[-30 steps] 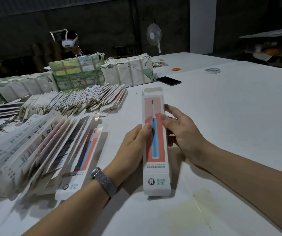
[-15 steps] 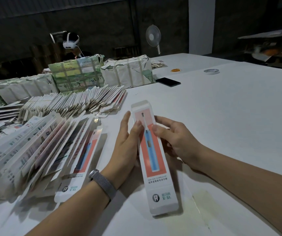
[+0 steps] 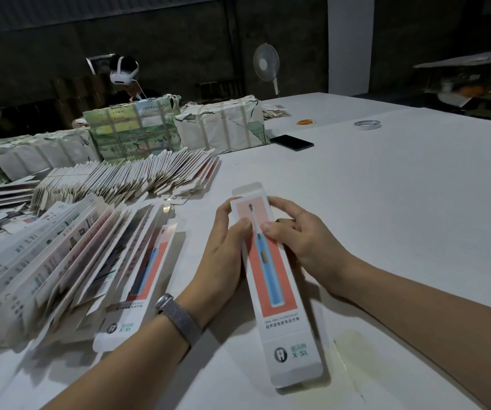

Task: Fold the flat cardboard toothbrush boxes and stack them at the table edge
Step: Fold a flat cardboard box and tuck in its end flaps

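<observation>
One toothbrush box (image 3: 273,279) is held by both hands above the worktop (image 3: 386,202), printed face up, showing a blue toothbrush on a coral panel. Its far end flap stands open; its near end reaches toward the worktop's near edge.

Left hand (image 3: 223,255): fingers curled round the box's left long edge near the far end, thumb pressed on the printed face. A metal mesh watch strap (image 3: 179,318) sits on that wrist.

Right hand (image 3: 303,244): fingers curled over the box's right edge at the far end, thumb on the printed face close to the left thumb. Both hands are grasping the box.

Left of the box, a fanned row of flat boxes (image 3: 60,255) lies overlapping on the worktop; the nearest one shows the same coral panel. Beyond the box and to its left, a second row of flat boxes (image 3: 125,179) leans on edge. Behind that row stand wrapped bundles (image 3: 220,125), some white and some green-printed.

Beyond the box, to its right, a dark phone (image 3: 291,142) lies flat beside the bundles. Farther off lie an orange ring (image 3: 306,122) and a roll of tape (image 3: 367,124). A standing fan (image 3: 265,62) stands past the worktop's far edge. A person wearing a white headset (image 3: 123,71) is behind the bundles.
</observation>
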The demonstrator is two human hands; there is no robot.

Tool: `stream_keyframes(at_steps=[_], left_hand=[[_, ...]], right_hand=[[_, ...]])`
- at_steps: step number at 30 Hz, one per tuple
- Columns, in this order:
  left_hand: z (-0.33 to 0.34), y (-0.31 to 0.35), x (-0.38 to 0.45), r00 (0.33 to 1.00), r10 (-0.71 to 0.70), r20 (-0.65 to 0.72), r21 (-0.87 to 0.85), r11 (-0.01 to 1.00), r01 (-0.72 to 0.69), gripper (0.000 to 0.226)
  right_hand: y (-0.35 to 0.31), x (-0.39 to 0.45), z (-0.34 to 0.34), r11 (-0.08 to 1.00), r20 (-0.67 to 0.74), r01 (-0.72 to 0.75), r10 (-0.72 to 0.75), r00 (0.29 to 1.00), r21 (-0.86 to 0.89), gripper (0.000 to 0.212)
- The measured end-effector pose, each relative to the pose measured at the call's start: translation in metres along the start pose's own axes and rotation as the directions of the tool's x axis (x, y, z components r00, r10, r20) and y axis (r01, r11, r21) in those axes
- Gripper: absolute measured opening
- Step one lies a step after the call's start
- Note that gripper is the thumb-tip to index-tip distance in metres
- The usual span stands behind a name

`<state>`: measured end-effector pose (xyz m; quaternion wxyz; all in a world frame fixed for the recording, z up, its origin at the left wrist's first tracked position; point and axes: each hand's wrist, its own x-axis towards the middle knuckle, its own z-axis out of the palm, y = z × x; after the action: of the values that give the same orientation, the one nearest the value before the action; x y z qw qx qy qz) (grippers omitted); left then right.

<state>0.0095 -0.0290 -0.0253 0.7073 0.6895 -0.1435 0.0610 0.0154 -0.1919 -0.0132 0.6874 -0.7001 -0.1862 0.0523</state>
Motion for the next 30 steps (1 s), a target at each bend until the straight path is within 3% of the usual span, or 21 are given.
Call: stream_keyframes(at_steps=[8,12,19,30], left_hand=[[0.002,0.009,-0.004,0.998,-0.027,0.047,0.042,0.999,0.025,0.045],[0.003,0.011,-0.007,0.998,-0.031,0.052,0.068,0.997,0.028,0.028],[0.004,0.012,-0.007,0.995,-0.032,0.090,0.169,0.985,0.016,0.033],[0.004,0.014,-0.008,0.993,-0.067,0.097,0.179,0.983,0.049,0.034]], right_hand=[[0.000,0.004,-0.003,0.999,0.016,-0.002,0.001,1.000,0.039,0.037],[0.005,0.008,-0.007,0.999,0.026,0.008,-0.009,1.000,0.048,0.036],[0.011,0.014,-0.007,0.988,-0.063,0.058,-0.049,0.997,0.146,0.032],[0.006,0.013,-0.008,0.981,-0.097,0.070,-0.053,0.994,0.183,0.033]])
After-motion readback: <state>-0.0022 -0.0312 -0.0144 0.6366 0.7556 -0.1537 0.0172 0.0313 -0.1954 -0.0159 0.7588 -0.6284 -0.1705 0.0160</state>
